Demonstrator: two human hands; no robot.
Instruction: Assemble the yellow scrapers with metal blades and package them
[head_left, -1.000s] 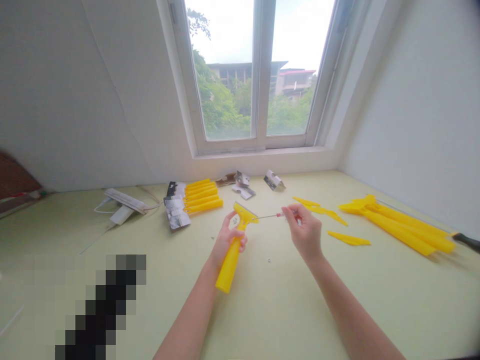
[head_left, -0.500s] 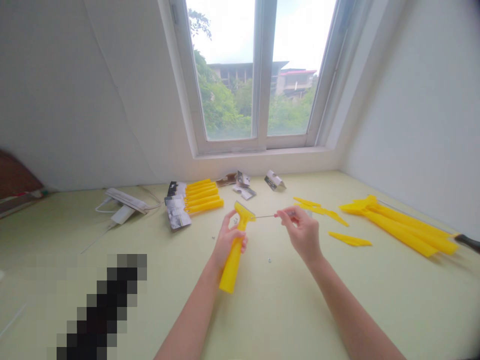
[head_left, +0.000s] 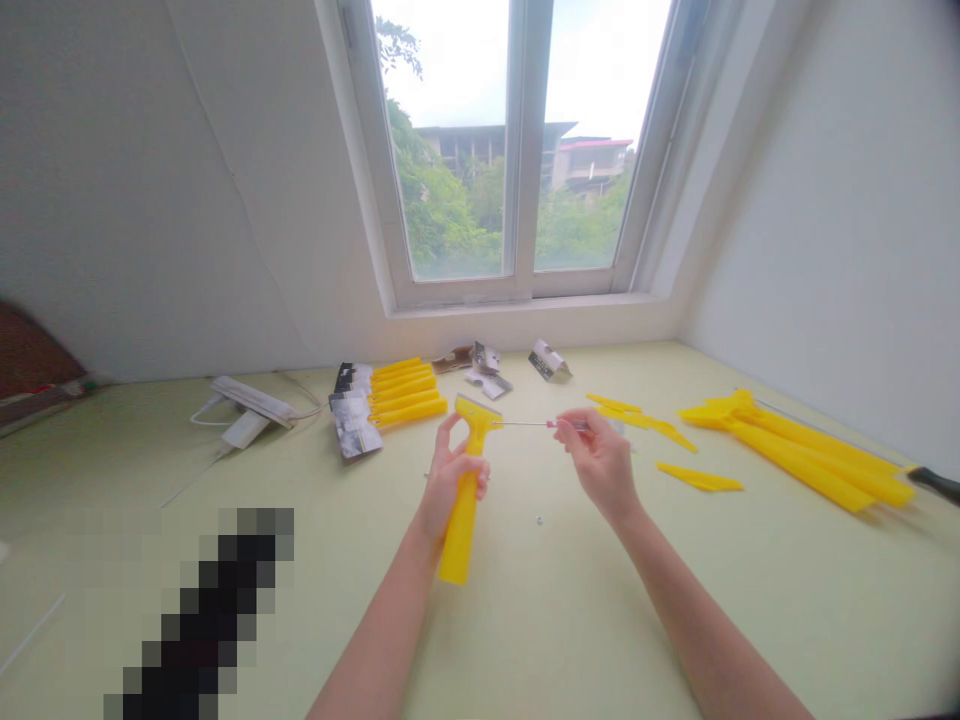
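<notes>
The left hand (head_left: 448, 482) is closed around the upper part of a yellow plastic scraper (head_left: 463, 530), its fingers curled firmly over the handle; the scraper stands tilted, its wide head (head_left: 476, 413) at 12 o'clock from that hand and its handle end at 6 o'clock; the right hand (head_left: 602, 465) pinches a small screwdriver (head_left: 529, 424) between its thumb and fingertips, the other fingers loosely curled; its grip hides most of the tool's handle; the thin metal shaft, with a red part near the fingers, points at 9 o'clock toward the scraper head, and its tip is touching or just beside that head, though I cannot tell which.

On the pale green table (head_left: 570, 620), a tiny screw (head_left: 538, 520) lies at 6 o'clock from the right hand; a row of 5 yellow handles (head_left: 405, 393) rests at 10 o'clock from the left hand, beside printed packaging cards (head_left: 354, 427); torn card scraps (head_left: 487, 368) lie at 12 o'clock; yellow plastic wedges (head_left: 697, 479) lie at 2 o'clock from the right hand; a bundle of long yellow handles (head_left: 795, 450) lies at 3 o'clock, near a black-handled tool (head_left: 934, 483); a white power strip (head_left: 247, 405) with its cable sits at 9 o'clock; a window (head_left: 510, 150) stands at 12 o'clock.
</notes>
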